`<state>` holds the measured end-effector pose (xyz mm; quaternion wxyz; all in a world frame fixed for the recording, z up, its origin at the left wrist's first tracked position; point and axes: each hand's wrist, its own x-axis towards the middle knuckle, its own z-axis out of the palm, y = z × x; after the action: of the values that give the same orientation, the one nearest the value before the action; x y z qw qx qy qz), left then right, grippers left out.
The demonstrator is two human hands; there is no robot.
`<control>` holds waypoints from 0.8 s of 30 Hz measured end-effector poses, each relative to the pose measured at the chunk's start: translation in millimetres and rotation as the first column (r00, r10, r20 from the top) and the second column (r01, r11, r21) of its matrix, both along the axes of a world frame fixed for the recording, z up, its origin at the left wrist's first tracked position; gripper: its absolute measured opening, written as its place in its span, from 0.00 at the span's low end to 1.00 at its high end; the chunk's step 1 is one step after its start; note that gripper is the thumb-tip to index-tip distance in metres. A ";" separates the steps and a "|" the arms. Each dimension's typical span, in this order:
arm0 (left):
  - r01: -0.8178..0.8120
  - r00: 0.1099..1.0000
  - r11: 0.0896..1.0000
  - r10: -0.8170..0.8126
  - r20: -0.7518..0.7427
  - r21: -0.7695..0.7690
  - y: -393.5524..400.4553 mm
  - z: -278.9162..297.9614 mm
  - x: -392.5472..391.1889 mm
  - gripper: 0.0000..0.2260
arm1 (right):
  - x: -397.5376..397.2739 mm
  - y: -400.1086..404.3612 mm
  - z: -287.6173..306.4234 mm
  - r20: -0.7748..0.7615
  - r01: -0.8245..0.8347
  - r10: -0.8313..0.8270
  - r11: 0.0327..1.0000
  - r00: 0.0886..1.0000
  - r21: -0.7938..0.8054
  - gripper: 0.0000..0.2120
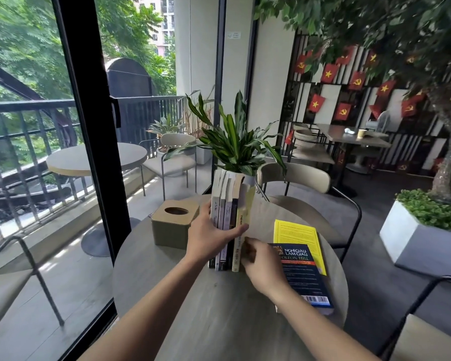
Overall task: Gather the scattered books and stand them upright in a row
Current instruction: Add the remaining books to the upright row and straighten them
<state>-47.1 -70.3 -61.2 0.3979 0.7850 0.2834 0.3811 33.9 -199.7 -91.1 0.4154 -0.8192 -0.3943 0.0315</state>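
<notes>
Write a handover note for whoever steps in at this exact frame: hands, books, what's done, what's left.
Left hand: wrapped across the spines of the standing row of books, steadying it.
Right hand: at the row's right end, against the cream-spined book; whether it grips is unclear.
Done: several books stand upright between the tissue box and the potted plant on the round table.
Left: the dark blue book and the yellow book beneath it lie flat on the right; stand both at the row's end.
</notes>
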 end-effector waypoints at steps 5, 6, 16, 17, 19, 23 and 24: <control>-0.052 0.998 0.999 0.052 0.024 -0.002 -20.2 -31.6 -5.1 0.40 | 11.5 -18.4 25.2 -0.072 -0.032 0.040 0.994 0.997 0.108 0.24; -0.058 0.998 0.998 0.058 0.021 -0.014 -23.2 -38.9 -6.1 0.41 | 14.7 -17.7 30.8 -0.113 -0.066 0.078 0.992 0.991 0.105 0.26; -0.147 0.989 0.988 0.147 -0.006 -0.042 -33.1 -61.9 -3.7 0.42 | 17.1 6.1 38.4 -0.206 -0.245 0.258 0.966 0.944 0.086 0.35; -0.150 0.989 0.988 0.150 -0.008 -0.041 -32.6 -62.2 -3.4 0.42 | 18.6 4.8 36.9 -0.191 -0.239 0.249 0.968 0.950 0.074 0.34; -0.148 0.989 0.988 0.148 -0.010 -0.038 -32.0 -62.9 -2.8 0.42 | 22.1 -1.8 37.0 -0.123 -0.194 0.195 0.981 0.973 0.020 0.31; -0.146 0.989 0.989 0.146 -0.006 -0.033 -31.6 -64.4 -2.5 0.40 | 41.3 -28.6 34.7 0.203 0.153 -0.102 0.954 0.974 -0.257 0.23; -0.143 0.990 0.989 0.143 -0.002 -0.033 -31.8 -64.5 -2.7 0.40 | 46.1 -36.4 34.0 0.244 0.233 -0.153 0.909 0.958 -0.345 0.23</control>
<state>-49.8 -102.1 -125.7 0.3827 0.7558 0.3452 0.4040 80.0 -236.1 -57.1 0.2100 -0.9165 -0.3398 -0.0234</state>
